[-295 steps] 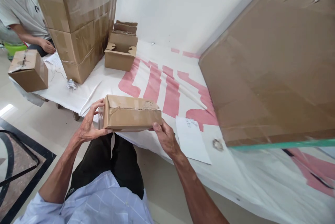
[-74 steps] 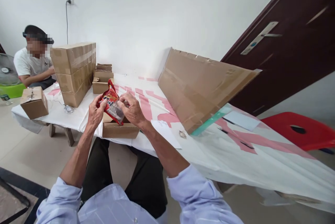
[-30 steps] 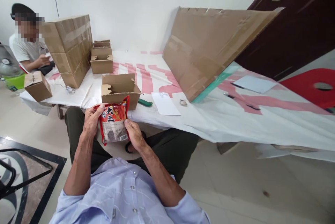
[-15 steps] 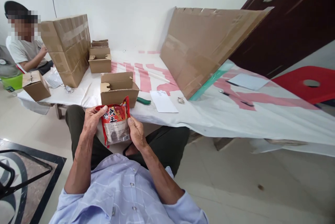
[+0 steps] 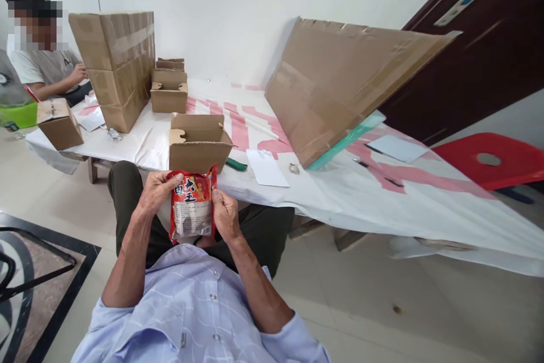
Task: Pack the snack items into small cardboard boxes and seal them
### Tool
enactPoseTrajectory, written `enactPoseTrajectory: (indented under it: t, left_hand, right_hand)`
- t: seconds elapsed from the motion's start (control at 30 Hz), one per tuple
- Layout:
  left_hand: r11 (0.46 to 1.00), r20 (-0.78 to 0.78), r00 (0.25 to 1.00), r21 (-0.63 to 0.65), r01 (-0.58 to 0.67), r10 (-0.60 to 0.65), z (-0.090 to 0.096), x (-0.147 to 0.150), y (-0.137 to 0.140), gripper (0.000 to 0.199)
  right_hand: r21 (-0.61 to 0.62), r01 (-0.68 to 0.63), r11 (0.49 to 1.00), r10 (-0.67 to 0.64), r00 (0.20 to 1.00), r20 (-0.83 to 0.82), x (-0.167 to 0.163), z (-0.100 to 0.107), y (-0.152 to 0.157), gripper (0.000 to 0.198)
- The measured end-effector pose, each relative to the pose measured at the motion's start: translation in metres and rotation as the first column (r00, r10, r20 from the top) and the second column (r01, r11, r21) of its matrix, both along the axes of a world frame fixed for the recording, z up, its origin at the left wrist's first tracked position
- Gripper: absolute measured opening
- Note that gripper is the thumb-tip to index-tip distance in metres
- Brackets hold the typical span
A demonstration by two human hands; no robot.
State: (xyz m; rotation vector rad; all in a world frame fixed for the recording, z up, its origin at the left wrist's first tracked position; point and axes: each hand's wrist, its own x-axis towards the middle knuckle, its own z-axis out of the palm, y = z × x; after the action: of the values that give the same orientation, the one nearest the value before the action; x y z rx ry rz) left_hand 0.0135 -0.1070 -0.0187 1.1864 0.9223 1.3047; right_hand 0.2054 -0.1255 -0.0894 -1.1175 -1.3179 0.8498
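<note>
Above my lap I hold a red plastic food packet [image 5: 193,210] with Chinese lettering and a pale printed panel facing me. My left hand [image 5: 156,193] pinches its upper left edge, thumb on the front. On the packet's right edge, my right hand [image 5: 226,213] is closed with the thumb near the upper corner. Just beyond the packet, at the table edge, stands an open cardboard box [image 5: 199,156]; its inside is mostly hidden by the front wall. A green-handled tool [image 5: 236,165] lies right of that box, beside a sheet of white paper [image 5: 267,168].
Taped boxes [image 5: 106,43] are stacked at left, with another open carton [image 5: 169,99] behind. A large cardboard panel [image 5: 335,85] leans over the cloth-covered table [image 5: 340,196]. A co-worker [image 5: 51,68] sits at far left. A red stool [image 5: 497,159] stands at right.
The view has shifted slightly. The packet is now held a little more upright, with both hands still gripping its sides. The co-worker's hand has moved slightly.
</note>
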Motion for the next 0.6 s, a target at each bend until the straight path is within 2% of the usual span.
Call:
enactPoseTrajectory:
  t: [0.2,0.27,0.4,0.5,0.6]
  left_hand:
    - [0.999,0.078,0.996,0.016,-0.031,0.03,-0.009,0.003,0.007,0.054]
    - [0.999,0.022,0.999,0.039,-0.035,0.034,-0.014,0.006,0.006,0.056]
    - [0.997,-0.189,0.981,0.071,-0.032,0.045,-0.019,0.01,0.001,0.051]
    - [0.988,-0.237,0.966,0.135,-0.071,0.102,-0.011,0.009,0.005,0.054]
    - [0.967,-0.24,0.952,0.217,-0.135,0.187,0.008,0.013,0.018,0.053]
  right_hand:
    - [0.099,0.16,0.982,-0.168,0.982,0.087,0.013,0.002,0.0,0.058]
    - [0.091,0.213,0.973,-0.219,0.973,0.071,0.015,0.003,0.002,0.056]
    - [0.083,0.262,0.961,-0.265,0.964,0.028,0.016,0.008,0.006,0.056]
    - [0.109,0.243,0.964,-0.244,0.97,-0.003,0.014,0.018,0.009,0.057]
    - [0.18,0.223,0.958,-0.22,0.975,-0.035,0.012,0.034,0.015,0.053]
